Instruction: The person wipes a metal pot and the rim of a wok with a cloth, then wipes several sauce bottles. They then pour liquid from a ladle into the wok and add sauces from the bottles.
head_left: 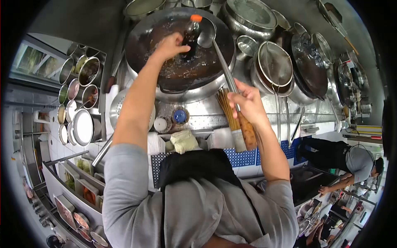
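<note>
The bottle (192,36) at twelve o'clock over the wok (141,38) has our left hand (168,47) half-curled at its nine-o'clock side, grip uncertain to us, while our right hand (248,102) wraps the ladle (223,64) by its handle, seemingly to steady it alongside.

A steel counter (203,110) supports a large dark wok (142,49), a perforated skimmer (118,108), a white-topped jar (161,124) just beside a blue-topped jar (180,116), and a bamboo brush (227,110).

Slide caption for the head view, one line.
Over a wide wok, the left hand holds a dark, orange-capped bottle while the right hand grips a long-handled ladle.
</note>
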Motion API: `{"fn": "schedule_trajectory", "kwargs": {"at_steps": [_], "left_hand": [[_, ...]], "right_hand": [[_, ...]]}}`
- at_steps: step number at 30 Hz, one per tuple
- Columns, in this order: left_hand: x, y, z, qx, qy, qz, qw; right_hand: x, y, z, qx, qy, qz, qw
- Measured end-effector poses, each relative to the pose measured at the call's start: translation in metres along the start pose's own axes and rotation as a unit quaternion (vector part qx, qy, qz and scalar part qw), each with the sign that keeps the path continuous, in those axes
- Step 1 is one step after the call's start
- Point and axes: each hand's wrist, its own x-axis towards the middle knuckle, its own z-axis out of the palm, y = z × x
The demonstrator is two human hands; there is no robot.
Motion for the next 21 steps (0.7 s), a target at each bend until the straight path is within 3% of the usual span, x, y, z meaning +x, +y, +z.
{"fn": "schedule_trajectory", "kwargs": {"at_steps": [3, 9, 10, 14, 18, 21], "left_hand": [[0.019, 0.031, -0.007, 0.010, 0.029, 0.022, 0.999], [0.044, 0.034, 0.006, -0.228, 0.127, -0.036, 0.965], [0.056, 0.019, 0.018, -0.162, 0.184, -0.006, 0.969], [0.038, 0.054, -0.012, 0.003, 0.156, 0.028, 0.987], [0.036, 0.040, -0.034, -0.071, 0.133, 0.091, 0.984], [0.020, 0.044, -0.045, -0.034, 0.150, 0.112, 0.982]], "right_hand": [[0.011, -0.002, -0.004, 0.012, -0.013, 0.003, 1.000], [0.011, 0.022, -0.004, -0.040, -0.016, -0.027, 0.999], [0.005, 0.020, -0.004, -0.047, -0.021, -0.018, 0.999], [-0.007, 0.010, -0.004, -0.027, -0.022, -0.006, 0.999], [0.011, 0.014, -0.006, -0.105, 0.002, -0.002, 0.994], [0.029, 0.017, -0.001, -0.114, -0.011, -0.015, 0.993]]}}
